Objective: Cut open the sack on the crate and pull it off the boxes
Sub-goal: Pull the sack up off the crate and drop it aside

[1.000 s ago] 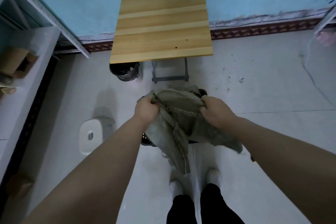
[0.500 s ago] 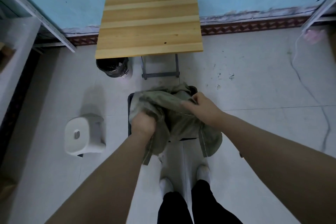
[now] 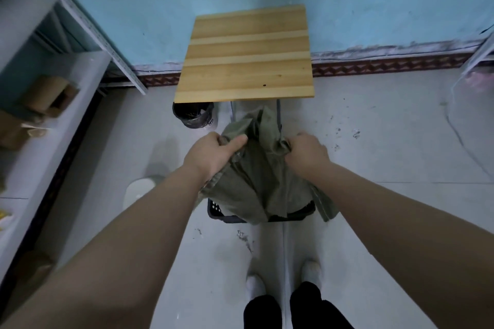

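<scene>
Left hand [image 3: 211,152] fisted on the sack's [image 3: 263,179] upper left edge, thumb pressed flat along the cloth. Right hand [image 3: 306,153] clenched on the upper right edge, fingers buried in folds. Sack is olive cloth, bunched, held above the dark crate [image 3: 222,212]; long axis runs from my grip downward, loose ends hanging toward the crate, one peak poking up toward the wooden table [image 3: 246,56]. Crate mostly covered by the cloth; its contents hidden. Boxes not visible. White stool [image 3: 139,189] partly behind my left forearm.
</scene>
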